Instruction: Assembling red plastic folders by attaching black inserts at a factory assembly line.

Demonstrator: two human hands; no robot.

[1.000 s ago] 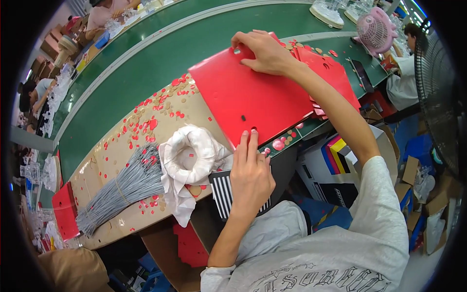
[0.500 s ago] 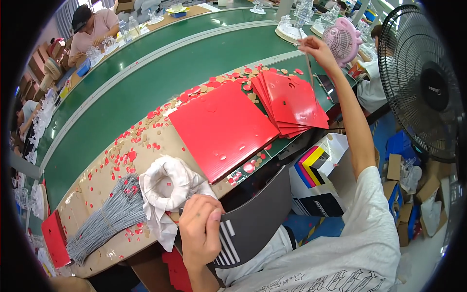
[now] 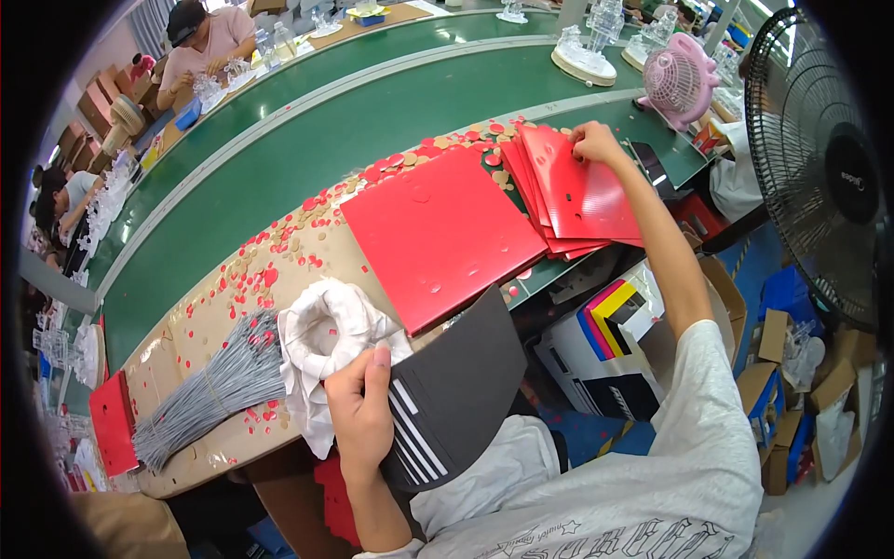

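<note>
My left hand (image 3: 361,410) grips one end of a dark, curved, fan-shaped sheet (image 3: 466,382) with white stripes near that end. The sheet hangs over my lap, below the near table edge. My right hand (image 3: 596,147) reaches out to a loose stack of red plastic sheets (image 3: 587,200). Its fingers are pinched together against the top sheet; what lies between them is hidden. To the left of that stack lies a larger, squared-up pile of red sheets (image 3: 447,238).
A white cloth ring (image 3: 326,326) and a bundle of grey wires (image 3: 219,391) lie on the brown-covered part. Red and tan discs (image 3: 270,252) are scattered along the green table (image 3: 307,140). A pink fan (image 3: 678,82) and a black fan (image 3: 824,177) stand at the right.
My right hand has come down from above the far side, where it held up a thin strip, onto the red sheets. My left hand and the dark sheet have moved slightly left.
</note>
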